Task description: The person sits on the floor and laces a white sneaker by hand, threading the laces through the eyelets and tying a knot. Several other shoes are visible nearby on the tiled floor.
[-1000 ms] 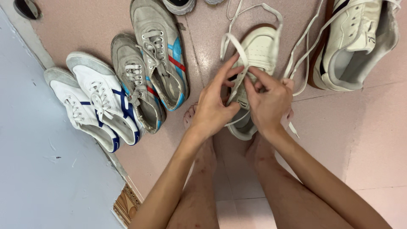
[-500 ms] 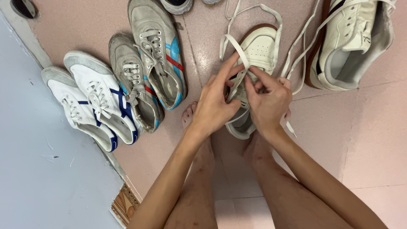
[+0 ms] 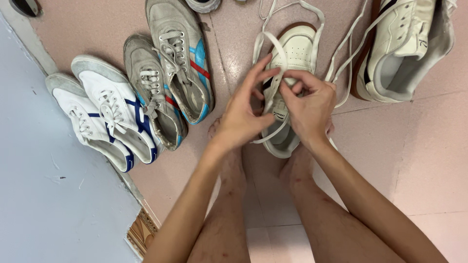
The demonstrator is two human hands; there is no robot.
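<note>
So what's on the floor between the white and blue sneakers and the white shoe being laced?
In the head view, a grey pair with blue and red stripes lies between the white and blue sneakers and the white shoe.

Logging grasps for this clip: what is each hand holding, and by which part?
Both the left hand and right hand pinch the white lace over the white sneaker, near its tongue.

White-blue sneaker pair (image 3: pixel 105 117), grey sneaker pair (image 3: pixel 170 87), pink floor (image 3: pixel 419 160).
</note>
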